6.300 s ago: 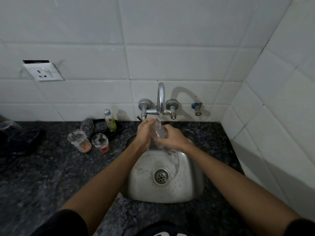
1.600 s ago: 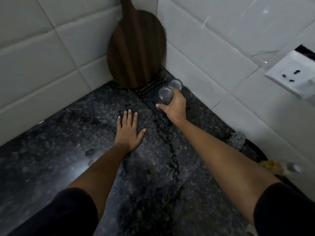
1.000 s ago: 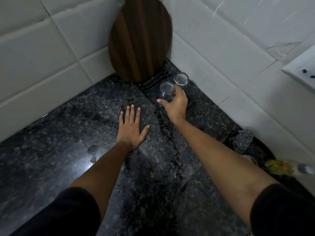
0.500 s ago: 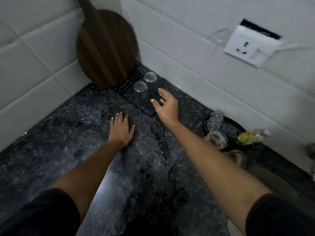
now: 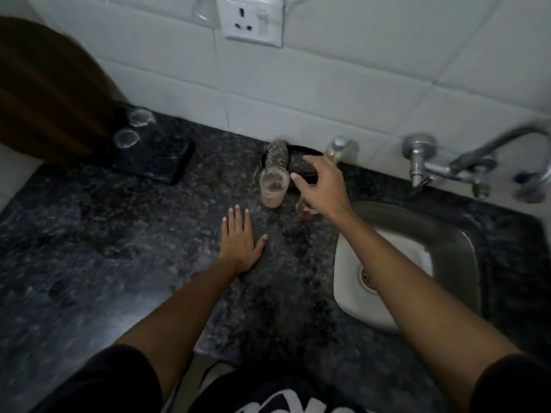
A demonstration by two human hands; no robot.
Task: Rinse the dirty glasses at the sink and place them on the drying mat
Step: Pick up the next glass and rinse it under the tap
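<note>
Two clean glasses (image 5: pixel 128 138) stand on the dark drying mat (image 5: pixel 161 163) at the back left. A dirty glass (image 5: pixel 273 187) with reddish residue stands on the counter left of the sink (image 5: pixel 447 234). A second dirty glass (image 5: pixel 304 210) is mostly hidden under my right hand (image 5: pixel 323 186), which hovers over it with fingers apart and holds nothing. My left hand (image 5: pixel 240 239) lies flat on the counter, fingers spread, just in front of the dirty glasses.
A steel scrubber (image 5: pixel 278 155) and a small bottle (image 5: pixel 335 149) sit in a dark tray behind the dirty glasses. A wooden board (image 5: pixel 44 90) leans in the left corner. The tap (image 5: pixel 477 153) is on the wall at right, a socket (image 5: pixel 253 20) above.
My right hand left the glasses on the mat and swung right to above the dirty glasses. The view turned right toward the sink. My left hand stayed flat on the counter.
</note>
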